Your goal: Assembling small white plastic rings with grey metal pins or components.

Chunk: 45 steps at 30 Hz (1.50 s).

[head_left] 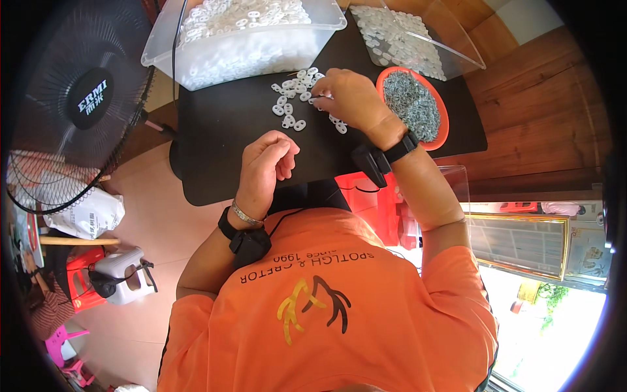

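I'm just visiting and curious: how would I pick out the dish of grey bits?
Start at the black table and look past the right hand. The round orange dish lies right beside that hand. Alone among the containers it is orange and holds small grey metal pieces; the two clear tubs hold white rings.

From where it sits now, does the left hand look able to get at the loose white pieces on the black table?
Probably yes. The left hand rests curled on the black table, with bare tabletop between it and the white pieces. The right hand covers only their right edge.
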Tool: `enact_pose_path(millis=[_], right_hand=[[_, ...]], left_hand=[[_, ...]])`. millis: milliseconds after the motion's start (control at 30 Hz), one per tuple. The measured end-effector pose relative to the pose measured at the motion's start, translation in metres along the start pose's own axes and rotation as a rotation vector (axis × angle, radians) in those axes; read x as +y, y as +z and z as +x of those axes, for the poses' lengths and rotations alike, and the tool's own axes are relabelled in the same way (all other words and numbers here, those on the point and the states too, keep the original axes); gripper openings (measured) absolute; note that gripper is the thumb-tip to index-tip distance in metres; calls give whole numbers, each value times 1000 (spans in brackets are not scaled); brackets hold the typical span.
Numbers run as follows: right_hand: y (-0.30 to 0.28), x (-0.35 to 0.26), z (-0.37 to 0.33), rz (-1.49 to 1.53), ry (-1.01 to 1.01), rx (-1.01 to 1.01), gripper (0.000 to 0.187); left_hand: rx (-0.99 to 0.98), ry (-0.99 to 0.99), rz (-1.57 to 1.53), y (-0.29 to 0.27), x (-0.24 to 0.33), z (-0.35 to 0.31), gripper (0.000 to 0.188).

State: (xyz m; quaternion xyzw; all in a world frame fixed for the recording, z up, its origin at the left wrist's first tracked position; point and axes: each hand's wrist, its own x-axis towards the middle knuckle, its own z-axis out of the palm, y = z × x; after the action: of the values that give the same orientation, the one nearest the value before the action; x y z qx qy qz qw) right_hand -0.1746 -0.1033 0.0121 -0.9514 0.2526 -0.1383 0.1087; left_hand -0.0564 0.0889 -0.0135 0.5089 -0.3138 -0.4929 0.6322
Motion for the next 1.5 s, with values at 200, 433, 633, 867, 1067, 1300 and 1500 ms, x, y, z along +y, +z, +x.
enact_pose_path(millis=[200, 433, 633, 867, 1067, 1300, 1500], right_hand=[[17, -1, 6, -148, -86, 23, 10], [-1, -9, 5, 133, 0, 5, 11], [-18, -33, -25, 883, 138, -221, 15], [-8, -38, -51, 1028, 227, -220, 19], [-6, -34, -63, 1075, 223, -155, 16], [-45, 20, -75, 150, 100, 367, 10], [-60, 83, -93, -368, 200, 149, 13]], left_hand=[[2, -1, -15, -1, -1, -1, 23], [-10, -25, 58, 0, 4, 4, 26], [-54, -29, 39, 4, 7, 9, 26], [-192, 80, 216, 9, 5, 13, 20], [-237, 63, 294, 14, 9, 13, 19], [-137, -17, 268, 18, 11, 13, 21], [-126, -62, 205, 15, 5, 14, 19]])
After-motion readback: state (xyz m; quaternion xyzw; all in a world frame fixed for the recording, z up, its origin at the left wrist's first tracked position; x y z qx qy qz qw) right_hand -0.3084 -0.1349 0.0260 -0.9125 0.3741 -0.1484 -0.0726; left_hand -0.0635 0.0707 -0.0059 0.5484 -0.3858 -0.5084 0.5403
